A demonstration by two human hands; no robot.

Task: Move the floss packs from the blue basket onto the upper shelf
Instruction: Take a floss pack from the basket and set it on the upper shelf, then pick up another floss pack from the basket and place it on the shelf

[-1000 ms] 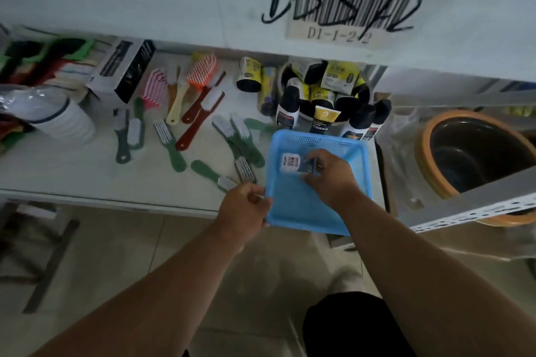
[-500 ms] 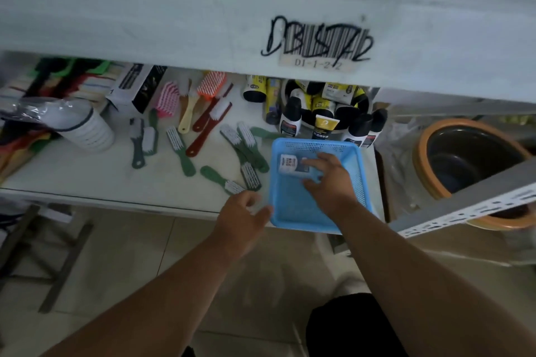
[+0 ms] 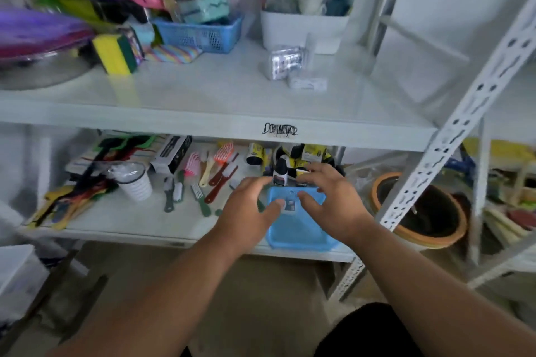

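The blue basket sits at the front of the lower shelf. One small white floss pack lies inside it, showing between my two thumbs. My left hand hovers over the basket's left side with fingers spread, its thumb close to the pack. Over the basket's right and far side, my right hand has its fingers spread and holds nothing. On the upper shelf, two clear floss packs lie in front of a white bin.
Brushes and a plastic cup lie left of the basket, with bottles behind it. An orange-rimmed pot stands to the right behind a slanted white rack post. The upper shelf also holds sponges and another blue basket.
The view has pulled back and up, bringing the upper shelf into sight. My left hand let go of the basket's edge. My right hand lifted off the pack and spread its fingers.
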